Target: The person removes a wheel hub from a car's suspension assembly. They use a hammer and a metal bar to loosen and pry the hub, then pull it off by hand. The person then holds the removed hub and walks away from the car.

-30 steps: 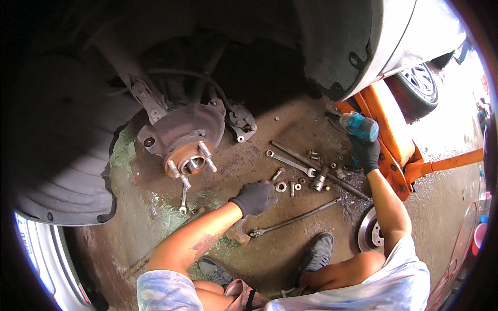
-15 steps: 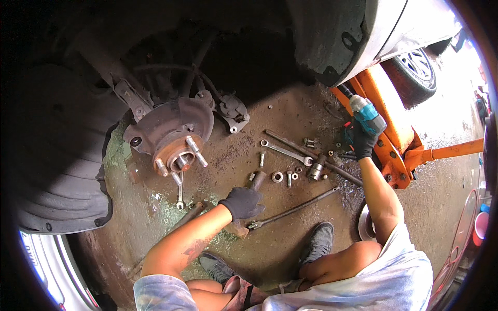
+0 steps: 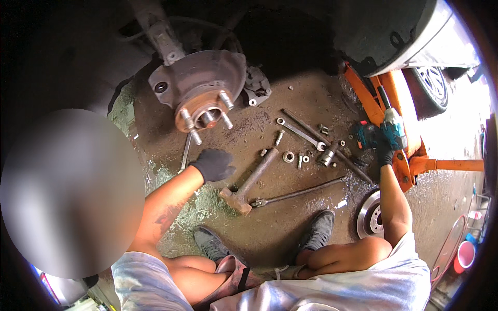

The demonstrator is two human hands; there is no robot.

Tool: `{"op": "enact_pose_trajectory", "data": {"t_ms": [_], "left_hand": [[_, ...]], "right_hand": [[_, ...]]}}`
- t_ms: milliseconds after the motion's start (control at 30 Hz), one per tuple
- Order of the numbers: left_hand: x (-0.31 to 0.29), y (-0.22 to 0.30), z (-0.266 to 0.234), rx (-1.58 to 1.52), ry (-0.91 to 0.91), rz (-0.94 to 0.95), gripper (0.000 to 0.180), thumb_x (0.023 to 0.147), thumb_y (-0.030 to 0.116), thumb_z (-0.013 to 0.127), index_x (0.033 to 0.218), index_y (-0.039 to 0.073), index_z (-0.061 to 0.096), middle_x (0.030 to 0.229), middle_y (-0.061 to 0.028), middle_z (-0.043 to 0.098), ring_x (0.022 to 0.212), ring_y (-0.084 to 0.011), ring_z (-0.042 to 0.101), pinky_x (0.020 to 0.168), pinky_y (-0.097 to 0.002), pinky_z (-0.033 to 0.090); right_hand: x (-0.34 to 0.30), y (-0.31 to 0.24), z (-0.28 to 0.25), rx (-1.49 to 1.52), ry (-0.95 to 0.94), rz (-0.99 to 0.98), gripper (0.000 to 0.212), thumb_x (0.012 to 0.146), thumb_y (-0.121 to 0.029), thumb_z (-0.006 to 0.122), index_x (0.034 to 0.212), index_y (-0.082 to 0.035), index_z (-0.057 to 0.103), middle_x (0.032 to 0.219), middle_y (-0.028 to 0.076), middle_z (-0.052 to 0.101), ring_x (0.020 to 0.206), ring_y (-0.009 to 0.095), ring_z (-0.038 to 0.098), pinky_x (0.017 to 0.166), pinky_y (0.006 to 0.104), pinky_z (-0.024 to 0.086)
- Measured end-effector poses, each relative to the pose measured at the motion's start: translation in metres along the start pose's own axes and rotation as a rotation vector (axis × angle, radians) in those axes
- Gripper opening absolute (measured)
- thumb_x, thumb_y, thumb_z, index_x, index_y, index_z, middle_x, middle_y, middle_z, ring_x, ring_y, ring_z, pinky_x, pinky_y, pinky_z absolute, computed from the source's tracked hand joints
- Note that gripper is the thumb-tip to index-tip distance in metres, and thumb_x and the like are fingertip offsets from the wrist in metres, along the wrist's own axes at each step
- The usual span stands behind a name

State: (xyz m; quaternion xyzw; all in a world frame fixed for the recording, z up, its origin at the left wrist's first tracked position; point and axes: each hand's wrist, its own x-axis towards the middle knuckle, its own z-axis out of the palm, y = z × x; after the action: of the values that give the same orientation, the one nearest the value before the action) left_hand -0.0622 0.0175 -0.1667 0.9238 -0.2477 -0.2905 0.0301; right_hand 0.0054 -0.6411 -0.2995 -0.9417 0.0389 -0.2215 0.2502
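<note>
My right hand (image 3: 384,149), in a dark glove, is wrapped round the handle of a teal and silver cordless impact wrench (image 3: 395,132), its long socket pointing up beside the orange jack. My left hand (image 3: 212,166), gloved too, is held below the rusty wheel hub (image 3: 194,111) with its fingers curled; whether anything is in them is hidden. The hub has several studs and a brake dust shield (image 3: 205,70) behind it. Right of my left hand a hammer (image 3: 255,173) lies on the floor. A spanner (image 3: 185,153) lies just beyond that hand.
On the floor lie a combination spanner (image 3: 301,133), a long bar (image 3: 358,170), a breaker bar (image 3: 301,192) and several nuts and bolts. A brake disc (image 3: 364,217) lies by my right knee. The orange jack (image 3: 407,106) stands at right. A blurred round patch covers the left side.
My left hand has left the hammer and moved left toward the hub. The hammer now lies free on the floor. My right hand still holds the impact wrench, now with its socket turned more upward.
</note>
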Motion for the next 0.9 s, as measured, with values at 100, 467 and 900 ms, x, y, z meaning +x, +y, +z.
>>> {"op": "enact_pose_trajectory", "data": {"t_ms": [100, 467, 900], "left_hand": [[-0.028, -0.047, 0.003, -0.035, 0.028, -0.078, 0.036, 0.088, 0.042, 0.056, 0.096, 0.009, 0.066, 0.096, -0.0180, 0.067, 0.092, -0.0379, 0.064, 0.080, -0.0492, 0.050], [-0.053, -0.072, 0.011, -0.136, -0.061, -0.159, 0.037, 0.086, 0.038, 0.056, 0.087, 0.003, 0.068, 0.094, -0.0225, 0.067, 0.088, -0.0399, 0.065, 0.080, -0.0504, 0.050], [0.038, -0.103, 0.043, -0.420, 0.170, 0.140, 0.031, 0.083, 0.027, 0.053, 0.085, -0.001, 0.067, 0.093, -0.0272, 0.064, 0.093, -0.0436, 0.063, 0.082, -0.0482, 0.050]], "right_hand": [[-0.004, -0.014, 0.010, 0.230, 0.067, 0.095, 0.030, 0.088, -0.027, 0.067, 0.108, -0.005, 0.069, 0.108, 0.012, 0.068, 0.101, 0.025, 0.063, 0.090, 0.0386, 0.048], [-0.073, -0.323, -0.021, -0.127, -0.978, -0.507, 0.034, 0.084, -0.028, 0.064, 0.110, -0.007, 0.066, 0.099, 0.019, 0.067, 0.095, 0.035, 0.065, 0.083, 0.0426, 0.051], [-0.148, -0.423, 0.150, 0.029, -1.003, -0.996, 0.028, 0.066, -0.028, 0.077, 0.085, -0.009, 0.067, 0.084, 0.011, 0.067, 0.086, 0.033, 0.067, 0.076, 0.0434, 0.054]]}}
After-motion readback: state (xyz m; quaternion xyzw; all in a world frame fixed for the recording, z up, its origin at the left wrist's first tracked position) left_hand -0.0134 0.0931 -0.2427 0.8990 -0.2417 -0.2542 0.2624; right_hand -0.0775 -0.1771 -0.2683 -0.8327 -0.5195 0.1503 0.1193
